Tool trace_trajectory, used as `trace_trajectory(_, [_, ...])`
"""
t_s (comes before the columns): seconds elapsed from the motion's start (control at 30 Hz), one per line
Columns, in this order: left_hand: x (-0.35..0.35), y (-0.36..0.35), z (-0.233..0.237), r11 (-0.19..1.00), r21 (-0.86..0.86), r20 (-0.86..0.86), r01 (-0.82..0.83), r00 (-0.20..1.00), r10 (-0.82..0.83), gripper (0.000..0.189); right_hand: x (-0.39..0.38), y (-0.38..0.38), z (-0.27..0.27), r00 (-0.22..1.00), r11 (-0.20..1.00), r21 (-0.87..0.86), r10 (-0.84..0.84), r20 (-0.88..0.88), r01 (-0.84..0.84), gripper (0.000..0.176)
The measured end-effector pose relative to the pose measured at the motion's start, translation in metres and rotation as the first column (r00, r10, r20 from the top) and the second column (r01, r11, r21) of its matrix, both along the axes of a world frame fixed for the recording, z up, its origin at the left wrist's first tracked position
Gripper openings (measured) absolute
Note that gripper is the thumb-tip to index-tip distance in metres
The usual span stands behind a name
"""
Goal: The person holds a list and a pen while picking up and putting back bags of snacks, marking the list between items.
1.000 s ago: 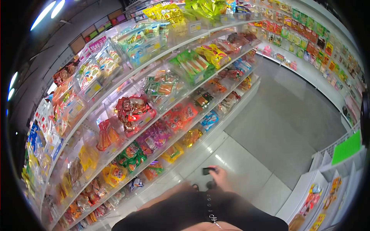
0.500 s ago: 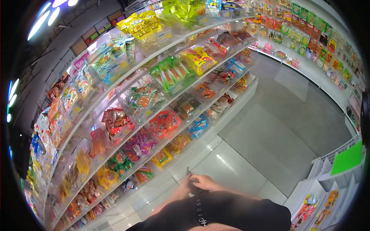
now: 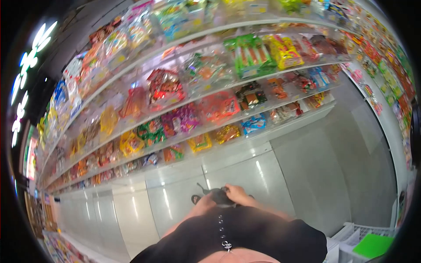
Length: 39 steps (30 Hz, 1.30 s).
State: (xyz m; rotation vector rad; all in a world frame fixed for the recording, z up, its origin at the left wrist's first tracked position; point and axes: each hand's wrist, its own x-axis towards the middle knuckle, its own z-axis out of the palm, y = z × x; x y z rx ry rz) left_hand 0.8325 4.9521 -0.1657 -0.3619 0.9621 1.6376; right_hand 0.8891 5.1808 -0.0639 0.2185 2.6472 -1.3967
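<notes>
Just in front of my waist, low in the head view, is a dark object [image 3: 222, 197] with a thin strap or cord at its upper left; I cannot make out its kind. My right hand [image 3: 237, 194] is closed on its right edge, fingers curled. On the other side my left hand [image 3: 205, 205] lies against it, blurred and with its fingers mostly hidden. A dark shoe [image 3: 195, 200] shows beside the left hand on the tiled floor [image 3: 169, 184].
Curved shelves [image 3: 258, 142] of bagged snacks stand ahead and to the left. Red packets [image 3: 164, 87] and green packets [image 3: 251, 55] fill clear bins. More hanging packets [image 3: 388, 79] line the right wall. A bright green panel [image 3: 373, 245] sits on white racking at lower right.
My view has swung left, so the shelves now run more across the front and more floor shows at lower left. My hands stay together at my waist, the dark object showing more between them.
</notes>
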Motion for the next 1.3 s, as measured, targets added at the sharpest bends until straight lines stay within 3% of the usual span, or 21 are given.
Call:
trace_trajectory(0.07, [0.018, 0.018, 0.064, 0.932, -0.038, 0.279, -0.359, 0.892, 0.355, 0.043, -0.007, 0.0, -0.006, 0.998, 1.0, -0.003, -0.025, 0.06, 0.025, 0.023])
trace_trajectory(0.1, [0.023, 0.016, 0.063, 0.955, 0.058, 0.318, -0.29, 0.913, 0.258, 0.042, -0.008, -0.001, -0.004, 0.999, 0.999, -0.036, -0.027, 0.045, 0.029, 0.023])
trace_trajectory(0.13, [0.026, 0.041, 0.118, 0.927, -0.052, 0.224, -0.372, 0.9, 0.373, 0.042, -0.011, -0.002, -0.003, 0.999, 0.997, -0.066, -0.035, 0.021, 0.036, 0.023])
trace_trajectory(0.2, [0.027, 0.046, 0.117, 0.89, -0.098, 0.439, -0.445, 0.783, 0.44, 0.043, -0.014, -0.011, 0.006, 0.996, 0.987, -0.136, -0.084, 0.006, 0.085, 0.022])
trace_trajectory(0.27, [0.032, 0.034, 0.087, 0.975, -0.017, -0.061, -0.222, 0.973, 0.221, 0.046, -0.02, -0.019, 0.008, 0.992, 0.985, -0.15, -0.102, -0.069, 0.091, 0.022])
trace_trajectory(0.33, [0.034, 0.031, 0.089, 0.968, -0.043, -0.123, -0.248, 0.963, 0.241, 0.047, -0.021, -0.026, 0.004, 0.98, 0.992, -0.112, -0.077, -0.184, 0.057, 0.023])
trace_trajectory(0.43, [0.018, 0.03, 0.108, 0.773, -0.26, 0.424, -0.579, 0.651, 0.63, 0.046, -0.025, -0.026, 0.007, 0.998, 0.992, -0.113, 0.057, 0.04, -0.052, 0.024])
trace_trajectory(0.5, [0.014, 0.024, 0.112, 0.817, -0.209, 0.403, -0.537, 0.714, 0.572, 0.045, -0.029, -0.024, 0.019, 0.992, 0.985, -0.159, 0.083, 0.096, -0.067, 0.027])
trace_trajectory(0.53, [0.023, 0.009, 0.083, 0.758, 0.14, 0.509, -0.637, 0.703, 0.497, 0.05, -0.029, -0.025, 0.022, 0.986, 0.98, -0.187, 0.101, 0.135, -0.074, 0.028])
trace_trajectory(0.6, [0.04, -0.023, 0.024, 0.346, 0.741, 0.575, -0.576, 0.81, 0.118, 0.059, -0.029, -0.032, -0.002, 0.994, 0.947, -0.318, 0.001, 0.112, 0.035, 0.037])
trace_trajectory(0.63, [0.028, -0.004, 0.082, 0.638, 0.26, 0.556, -0.725, 0.653, 0.514, 0.063, -0.029, -0.033, 0.013, 0.984, 0.959, -0.283, 0.027, 0.177, 0.024, 0.039])
trace_trajectory(0.67, [0.015, 0.017, 0.148, 0.712, -0.359, 0.29, -0.604, 0.653, 0.699, 0.066, -0.037, -0.03, 0.031, 0.975, 0.97, -0.242, 0.047, 0.215, 0.006, 0.04])
trace_trajectory(0.73, [0.022, -0.009, 0.092, 0.741, -0.082, 0.446, -0.667, 0.64, 0.626, 0.063, -0.037, -0.034, 0.001, 0.988, 0.966, -0.26, 0.038, 0.151, 0.003, 0.044])
trace_trajectory(0.83, [0.029, -0.013, 0.066, 0.746, 0.043, 0.391, -0.665, 0.698, 0.6, 0.053, -0.046, -0.035, -0.003, 0.952, 0.952, -0.304, 0.063, 0.3, 0.033, 0.051])
trace_trajectory(0.97, [0.018, -0.029, 0.084, 0.748, -0.11, 0.55, -0.654, 0.588, 0.594, 0.041, -0.056, -0.035, -0.017, 0.917, 0.91, -0.366, -0.036, 0.396, 0.194, 0.048])
trace_trajectory(1.03, [0.011, -0.024, 0.11, 0.801, -0.081, 0.378, -0.593, 0.725, 0.575, 0.041, -0.06, -0.026, -0.016, 0.897, 0.898, -0.406, 0.03, 0.441, 0.17, 0.044])
trace_trajectory(1.1, [0.003, -0.016, 0.163, 0.874, -0.024, 0.137, -0.485, 0.865, 0.483, 0.043, -0.06, -0.022, 0.003, 0.849, 0.647, -0.648, 0.001, 0.528, 0.403, 0.043])
trace_trajectory(1.13, [-0.001, -0.012, 0.173, 0.881, -0.062, 0.198, -0.47, 0.859, 0.472, 0.042, -0.06, -0.023, 0.011, 0.823, 0.473, -0.727, 0.008, 0.568, 0.497, 0.043])
trace_trajectory(1.2, [-0.012, -0.014, 0.183, 0.863, -0.161, 0.291, -0.479, 0.812, 0.505, 0.041, -0.063, -0.02, 0.009, 0.798, 0.64, -0.57, -0.116, 0.591, 0.515, 0.054])
trace_trajectory(1.23, [-0.013, -0.026, 0.143, 0.863, -0.072, 0.388, -0.499, 0.783, 0.486, 0.039, -0.064, -0.02, -0.004, 0.803, 0.748, -0.452, -0.177, 0.57, 0.486, 0.053])
trace_trajectory(1.3, [-0.013, -0.044, 0.094, 0.835, 0.017, 0.437, -0.549, 0.755, 0.488, 0.037, -0.069, -0.016, -0.002, 0.798, 0.679, -0.567, -0.046, 0.601, 0.466, 0.045])
